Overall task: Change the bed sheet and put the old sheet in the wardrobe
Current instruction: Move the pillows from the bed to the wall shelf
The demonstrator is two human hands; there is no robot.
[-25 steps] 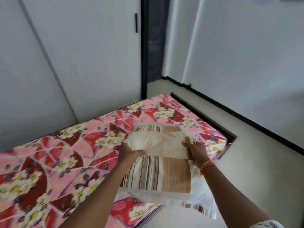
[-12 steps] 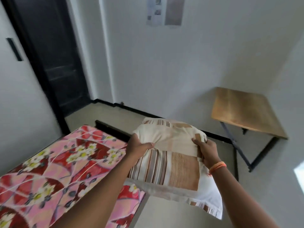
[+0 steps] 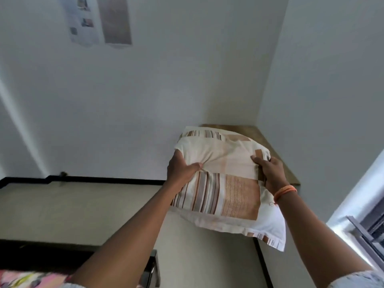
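A cream pillow (image 3: 224,183) with brown and orange stripes hangs in the air in front of me, held from both sides. My left hand (image 3: 182,169) grips its left edge with the thumb pressed into the fabric. My right hand (image 3: 270,173), with an orange band at the wrist, grips its right edge. The pillow is over the near end of a wooden table (image 3: 259,134) in the room's corner. Only a blurred corner of the pink flowered bed sheet (image 3: 31,279) shows at the bottom left.
The dark bed frame (image 3: 62,252) runs along the lower left. Bare floor (image 3: 83,210) lies between bed and white wall, edged by a black skirting (image 3: 104,179). Papers (image 3: 99,21) hang on the wall. A window frame (image 3: 365,229) is at the right.
The pillow has been lifted off the bed and carried right, toward the wooden table in the corner. The view has swung right, and the bed has nearly left the frame.
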